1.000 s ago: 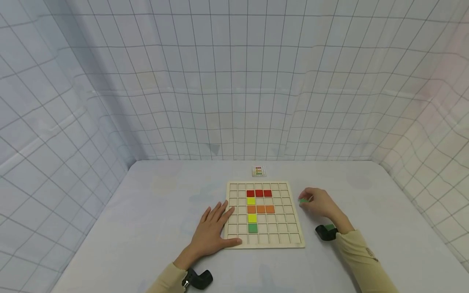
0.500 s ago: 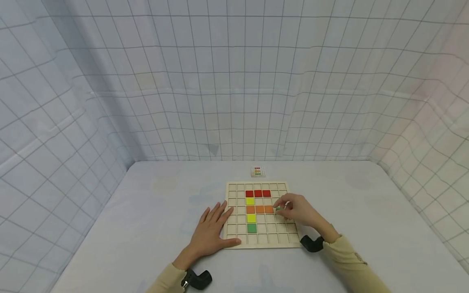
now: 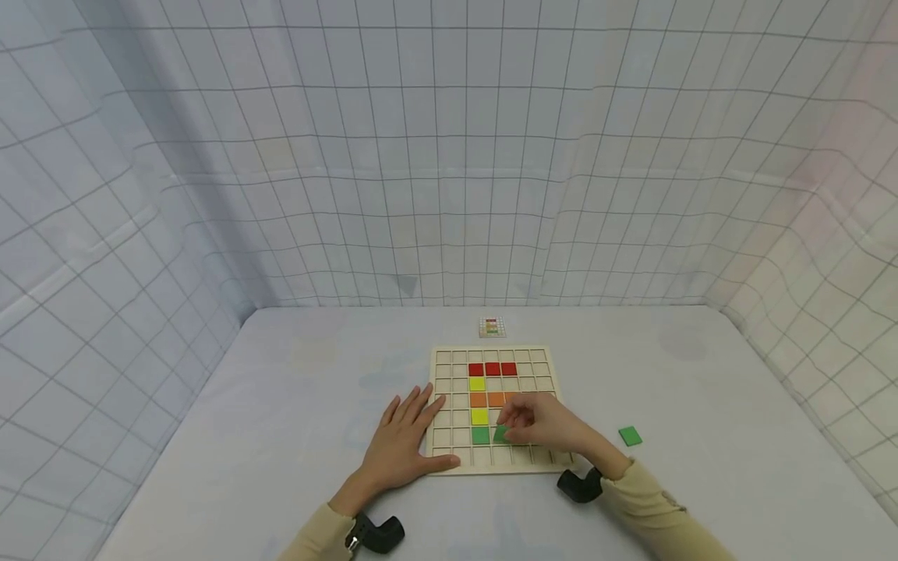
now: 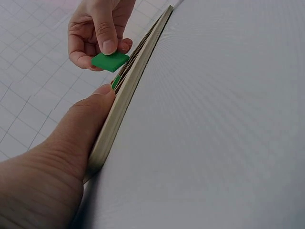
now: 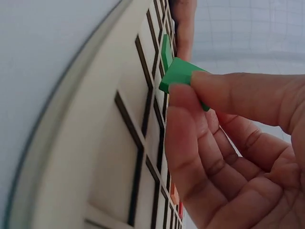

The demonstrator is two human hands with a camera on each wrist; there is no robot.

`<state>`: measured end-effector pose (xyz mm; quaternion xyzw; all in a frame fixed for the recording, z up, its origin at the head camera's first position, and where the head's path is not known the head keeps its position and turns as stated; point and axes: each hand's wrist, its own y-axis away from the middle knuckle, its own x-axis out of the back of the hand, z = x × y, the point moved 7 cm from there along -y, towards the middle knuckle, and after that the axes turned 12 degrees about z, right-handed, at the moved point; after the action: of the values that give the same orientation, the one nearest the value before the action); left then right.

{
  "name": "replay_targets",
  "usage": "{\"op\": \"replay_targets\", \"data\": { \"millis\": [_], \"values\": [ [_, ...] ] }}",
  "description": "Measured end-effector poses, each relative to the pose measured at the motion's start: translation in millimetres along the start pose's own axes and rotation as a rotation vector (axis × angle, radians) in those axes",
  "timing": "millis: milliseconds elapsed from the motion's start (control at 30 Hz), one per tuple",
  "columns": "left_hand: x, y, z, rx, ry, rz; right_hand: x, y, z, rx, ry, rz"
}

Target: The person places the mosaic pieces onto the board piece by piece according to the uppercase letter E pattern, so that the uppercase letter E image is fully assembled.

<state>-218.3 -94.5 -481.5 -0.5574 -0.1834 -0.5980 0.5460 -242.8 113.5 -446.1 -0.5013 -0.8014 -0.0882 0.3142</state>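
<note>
A wooden grid board lies on the table, with red, yellow, orange and green square tiles set in its cells. My left hand rests with spread, straight fingers along the board's left edge; the left wrist view shows its thumb on the rim. Between thumb and fingers my right hand pinches a green square tile. That tile is tilted just above the board, beside the seated green tile. The right hand hides part of the orange row and some cells behind it.
Another green tile lies loose on the table, right of the board. Behind the board sits a small card with a coloured grid pattern. A white sheet with a grid hangs around the back and sides.
My right hand has carried the pinched green tile leftward from beside the board to over its lower middle, uncovering the loose green tile. The left hand has stayed in place.
</note>
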Motion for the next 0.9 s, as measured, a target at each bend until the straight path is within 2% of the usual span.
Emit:
{"op": "replay_targets", "data": {
  "millis": [300, 667, 900],
  "values": [
    [0.5, -0.6, 0.2, 0.0, 0.004, 0.003, -2.2, -0.5, -0.7, 0.08, 0.107, 0.074],
    [-0.3, -0.2, 0.2, 0.007, 0.008, 0.0, -3.4, 2.8, -2.7, 0.025, 0.233, 0.087],
    [-0.2, 0.2, -0.2, 0.011, 0.017, -0.001, -2.6, 2.6, -3.6, 0.036, 0.292, 0.084]
  ]
}}
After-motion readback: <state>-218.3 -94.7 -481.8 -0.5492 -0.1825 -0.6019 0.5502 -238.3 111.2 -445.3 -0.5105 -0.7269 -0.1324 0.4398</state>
